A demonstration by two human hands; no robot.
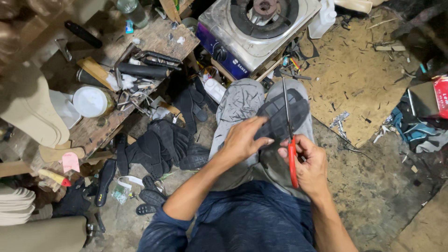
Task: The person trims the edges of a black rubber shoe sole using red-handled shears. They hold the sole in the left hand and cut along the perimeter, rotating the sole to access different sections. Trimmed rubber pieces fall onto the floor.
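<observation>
At the far left we see a stack of pale, smooth shoe soles (32, 116), curved and matte, resting against a rough wooden bench (100, 128) whose top is scarred and dusty. On the bench stands a round white lidded tub (89, 101) and, further back, a black cylindrical tool (142, 71) among tangled metal bits. Below the bench edge lies a heap of black rubber soles (158, 147), ridged and dull, piled on the gritty concrete floor (373, 186).

Moving toward the middle, we find our left hand (242, 140) clamped over the near end of a dark, ribbed rubber sole (282, 116), fingers curled across its top and thumb pressing at the edge. The sole rests on our knees, which are covered in worn grey trousers (240, 102), and its rounded far end points away from us. Beyond the knees sits a steel gas stove (259, 28), boxy and shiny, with a black ring burner.

Just right of the sole, our right hand (310, 165) is closed around the red plastic handles of a pair of scissors (289, 135); the long thin metal blades run straight up along the sole's right side, touching it. Further right lies a flat sheet of brown fibreboard (359, 79), speckled with black offcuts, and at the edge a crumpled teal cloth (410, 128).
</observation>
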